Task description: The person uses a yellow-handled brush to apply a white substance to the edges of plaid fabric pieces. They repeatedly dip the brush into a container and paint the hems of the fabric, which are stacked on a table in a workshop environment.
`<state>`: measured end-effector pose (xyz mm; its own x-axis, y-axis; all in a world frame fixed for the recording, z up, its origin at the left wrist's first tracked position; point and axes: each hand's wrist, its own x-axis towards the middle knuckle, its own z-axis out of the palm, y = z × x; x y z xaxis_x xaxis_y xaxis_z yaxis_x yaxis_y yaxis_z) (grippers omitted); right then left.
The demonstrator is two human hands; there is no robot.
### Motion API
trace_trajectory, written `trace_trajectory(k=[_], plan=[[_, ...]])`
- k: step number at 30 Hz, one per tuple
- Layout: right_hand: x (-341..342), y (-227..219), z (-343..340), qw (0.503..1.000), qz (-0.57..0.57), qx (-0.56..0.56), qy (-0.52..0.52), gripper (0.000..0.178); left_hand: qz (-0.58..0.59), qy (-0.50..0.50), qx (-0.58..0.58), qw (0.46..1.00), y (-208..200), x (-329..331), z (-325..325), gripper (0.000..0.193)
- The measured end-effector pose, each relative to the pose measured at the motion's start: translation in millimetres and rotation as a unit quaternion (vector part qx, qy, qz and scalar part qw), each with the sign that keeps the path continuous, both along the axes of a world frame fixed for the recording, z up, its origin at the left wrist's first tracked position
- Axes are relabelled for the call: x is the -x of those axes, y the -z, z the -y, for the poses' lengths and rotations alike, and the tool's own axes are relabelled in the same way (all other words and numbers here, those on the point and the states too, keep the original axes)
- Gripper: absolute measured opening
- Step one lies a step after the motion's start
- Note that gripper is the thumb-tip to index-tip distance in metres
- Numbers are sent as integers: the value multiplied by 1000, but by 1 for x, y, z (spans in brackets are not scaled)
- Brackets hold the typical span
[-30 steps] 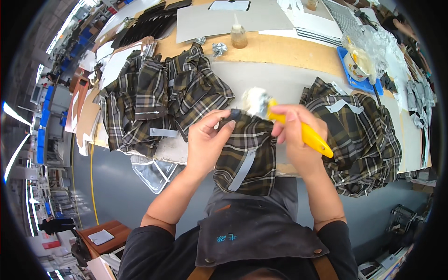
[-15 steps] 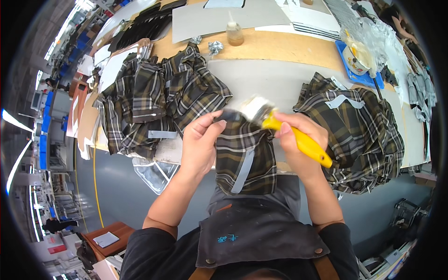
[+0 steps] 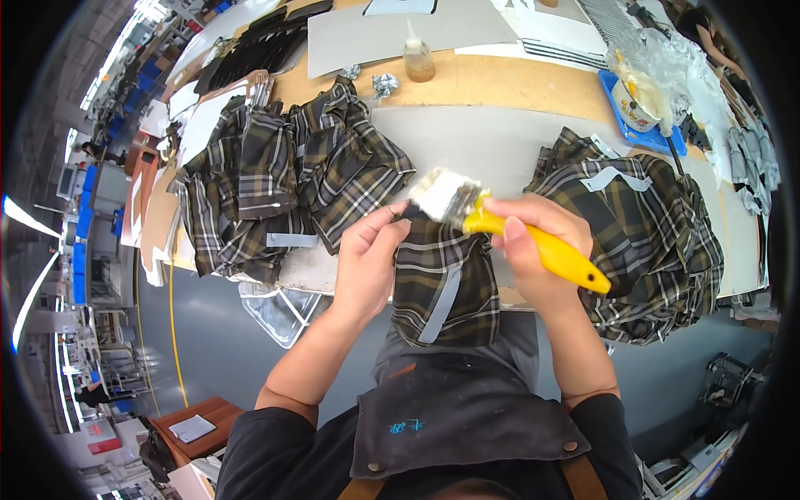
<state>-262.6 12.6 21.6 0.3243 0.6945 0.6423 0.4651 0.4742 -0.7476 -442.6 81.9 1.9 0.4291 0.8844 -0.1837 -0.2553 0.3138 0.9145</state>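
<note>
My right hand (image 3: 542,237) is closed round a flat brush (image 3: 554,256) with a yellow handle. White stuff coats its bristles, which lie over the far edge of a plaid fabric piece (image 3: 417,283). That piece hangs over the table's front edge and carries a pale grey strip. With thumb and forefinger, my left hand (image 3: 369,258) pinches its far left corner. A pile of the same dark plaid pieces (image 3: 267,167) lies to the left. Another plaid pile (image 3: 642,221) is on the right, with a pale strip on top.
A blue tray (image 3: 615,117) at the far right bears a tub (image 3: 637,104) and plastic wrap. Farther back stand a small bottle (image 3: 418,62) and crumpled foil (image 3: 385,84). Black pieces (image 3: 258,46) lie at the far left. Another person (image 3: 708,37) is at the far right.
The brush has shifted slightly left and nearer, its bristles now sharp instead of blurred. My left hand and the plaid piece have moved slightly right.
</note>
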Motion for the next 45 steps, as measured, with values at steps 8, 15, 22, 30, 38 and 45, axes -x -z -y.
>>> trace_trajectory(k=[8,15,22,30,38,45], plan=[[-5,-7,7,999,-14,25,-19,12,13,11,30,999,-1,1,-3,28],[-4,-3,10,999,1,53,-13,10,43,3,49,998,-3,6,-8,31],[-1,-2,14,998,-9,65,-17,9,35,-13,29,999,-5,11,-4,23],[56,-28,13,985,-138,78,-70,15,97,27,-44,994,-62,26,27,29],[108,-55,11,973,-118,-82,-182,47,133,-41,-196,971,-114,69,69,46],[106,-60,33,888,-320,-72,-324,49,-176,-78,-490,850,-119,82,60,37]])
